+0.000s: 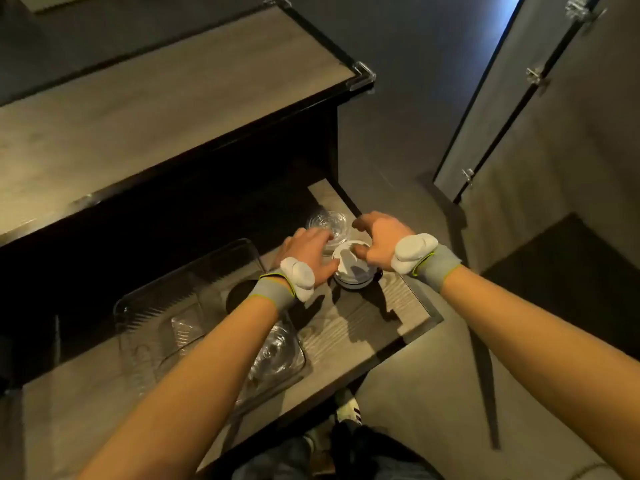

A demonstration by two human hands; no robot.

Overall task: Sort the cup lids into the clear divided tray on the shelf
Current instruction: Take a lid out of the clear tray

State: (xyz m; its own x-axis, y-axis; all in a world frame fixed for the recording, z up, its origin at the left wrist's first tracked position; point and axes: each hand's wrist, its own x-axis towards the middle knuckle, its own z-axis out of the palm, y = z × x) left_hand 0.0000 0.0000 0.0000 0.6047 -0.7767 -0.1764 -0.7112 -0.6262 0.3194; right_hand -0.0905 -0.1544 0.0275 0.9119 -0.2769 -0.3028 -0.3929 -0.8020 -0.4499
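A stack of white cup lids [353, 275] stands on the lower shelf board [363, 320]. Just behind it sit clear dome lids [327, 220]. My left hand [304, 252] reaches in from the left, its fingertips lying on a clear lid between the two stacks; its grip is hidden. My right hand [379, 239] hovers over the white stack with fingers spread and curled, and the thumb touches the top white lid. The clear divided tray [156, 306] lies to the left under my left forearm. It holds clear lids [277, 355] and a black lid [242, 296].
An upper shelf board [166, 109] overhangs the back of the lower shelf and leaves it dark. The lower shelf's right edge [429, 306] drops to the grey floor. Cabinet doors [519, 133] stand at the right. My shoe [349, 410] shows below the shelf front.
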